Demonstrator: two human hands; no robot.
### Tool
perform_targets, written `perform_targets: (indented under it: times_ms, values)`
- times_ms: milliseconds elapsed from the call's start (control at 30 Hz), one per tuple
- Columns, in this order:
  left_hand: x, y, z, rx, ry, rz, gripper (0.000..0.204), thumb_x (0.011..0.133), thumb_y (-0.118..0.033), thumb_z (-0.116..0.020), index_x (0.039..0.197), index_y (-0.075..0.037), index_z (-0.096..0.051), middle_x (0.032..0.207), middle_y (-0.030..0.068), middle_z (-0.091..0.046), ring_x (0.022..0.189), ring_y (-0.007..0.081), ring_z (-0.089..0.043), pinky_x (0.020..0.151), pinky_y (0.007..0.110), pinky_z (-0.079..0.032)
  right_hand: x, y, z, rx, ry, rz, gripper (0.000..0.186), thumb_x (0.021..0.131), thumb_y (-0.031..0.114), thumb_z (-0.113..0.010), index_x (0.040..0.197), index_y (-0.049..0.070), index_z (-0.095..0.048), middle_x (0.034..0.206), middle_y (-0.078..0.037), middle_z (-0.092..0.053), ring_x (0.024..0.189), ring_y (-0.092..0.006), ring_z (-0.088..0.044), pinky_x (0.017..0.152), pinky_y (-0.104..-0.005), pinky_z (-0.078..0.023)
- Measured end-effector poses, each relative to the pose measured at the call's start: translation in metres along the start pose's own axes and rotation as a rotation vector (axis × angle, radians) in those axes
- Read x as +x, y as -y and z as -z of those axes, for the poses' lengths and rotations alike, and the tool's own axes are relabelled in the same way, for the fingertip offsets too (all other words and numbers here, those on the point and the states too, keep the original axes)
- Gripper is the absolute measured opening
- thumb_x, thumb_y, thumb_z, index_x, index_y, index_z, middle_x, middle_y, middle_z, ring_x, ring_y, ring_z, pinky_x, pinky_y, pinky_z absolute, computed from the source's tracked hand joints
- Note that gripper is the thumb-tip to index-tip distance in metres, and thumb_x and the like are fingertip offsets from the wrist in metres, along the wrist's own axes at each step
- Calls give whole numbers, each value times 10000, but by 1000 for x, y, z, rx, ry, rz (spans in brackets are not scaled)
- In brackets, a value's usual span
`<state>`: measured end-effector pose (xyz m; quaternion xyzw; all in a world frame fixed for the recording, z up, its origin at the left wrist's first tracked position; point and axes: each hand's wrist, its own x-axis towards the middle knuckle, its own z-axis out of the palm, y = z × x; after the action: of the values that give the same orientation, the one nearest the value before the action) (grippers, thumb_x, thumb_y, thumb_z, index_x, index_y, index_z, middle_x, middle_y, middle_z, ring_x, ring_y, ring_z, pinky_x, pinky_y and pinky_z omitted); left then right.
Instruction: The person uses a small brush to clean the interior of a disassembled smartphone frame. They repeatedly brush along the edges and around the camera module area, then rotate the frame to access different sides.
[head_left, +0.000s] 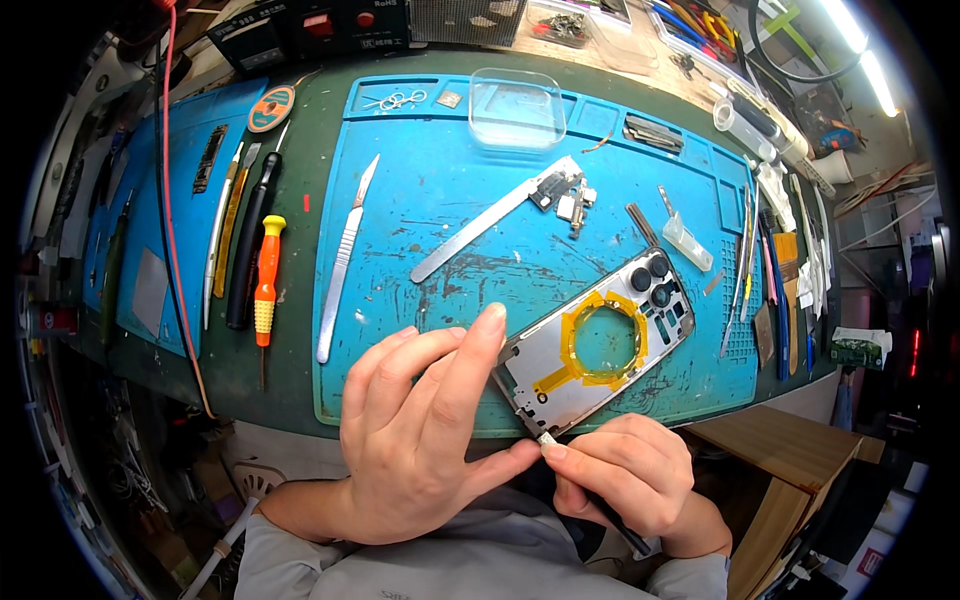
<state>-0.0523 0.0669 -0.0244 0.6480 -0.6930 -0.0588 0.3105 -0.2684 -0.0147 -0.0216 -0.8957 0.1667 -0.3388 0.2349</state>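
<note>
A phone body (560, 398) with its back cover off lies slanted on the blue mat, its camera lenses toward the upper right. Yellow film (560, 378) rings a round opening in its middle. My right hand (628, 470) pinches a slim, black-handled tool (622, 522) whose short whitish tip meets the phone's lower end; the tool's exact kind is unclear. My left hand (415, 430) is raised beside the phone with its fingers spread. Its thumb reaches close to the whitish tip, and I cannot tell whether they touch.
Beyond the phone, a flat metal spatula (470, 245) lies by small phone parts (565, 195). A scalpel (348, 260) rests at left, near an orange-yellow screwdriver (267, 280). A clear plastic box (516, 110) stands at the mat's far edge. Tweezers and several tools line the right side.
</note>
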Motion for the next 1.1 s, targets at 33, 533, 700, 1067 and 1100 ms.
perform_targets:
  times_ms: [33, 533, 700, 1067, 1100]
  values:
    - [0, 0, 0, -1, -1, 0, 1188, 614, -287, -1008, 1599, 67, -447, 1327, 98, -780, 1275, 299, -586, 1106, 479, -438, 0, 0, 0, 0, 3, 1, 345, 756, -47, -808, 1101, -26, -821, 866, -54, -723, 683, -179, -669, 554, -298, -548]
    - [0, 0, 0, -6, -2, 0, 1174, 640, -315, -1008, 1598, 65, -447, 1324, 104, -783, 1282, 295, -579, 1114, 477, -429, -1, -1, 1, 31, 9, -36, 362, 746, -52, -817, 1106, -10, -824, 889, -47, -725, 685, -176, -669, 565, -297, -550]
    - [0, 1, 1, -5, 3, 2, 1165, 654, -334, -1006, 1596, 64, -450, 1314, 98, -789, 1282, 293, -581, 1113, 476, -431, -5, -5, -1, 51, -17, -31, 393, 715, -60, -817, 1102, 4, -829, 880, -39, -727, 670, -166, -667, 562, -289, -544]
    - [0, 1, 0, 6, -7, -8, 1156, 668, -376, -995, 1588, 71, -456, 1297, 100, -797, 1274, 290, -585, 1111, 476, -440, -6, -5, -2, 15, -20, 1, 391, 720, -46, -812, 1107, 4, -829, 886, -39, -729, 676, -161, -665, 555, -284, -532]
    - [0, 1, 0, 7, -9, -9, 1155, 669, -379, -994, 1587, 72, -457, 1299, 100, -797, 1273, 291, -585, 1112, 477, -440, -6, -5, -2, 17, -20, 2, 392, 722, -45, -813, 1111, 3, -829, 888, -39, -729, 678, -161, -664, 554, -285, -531]
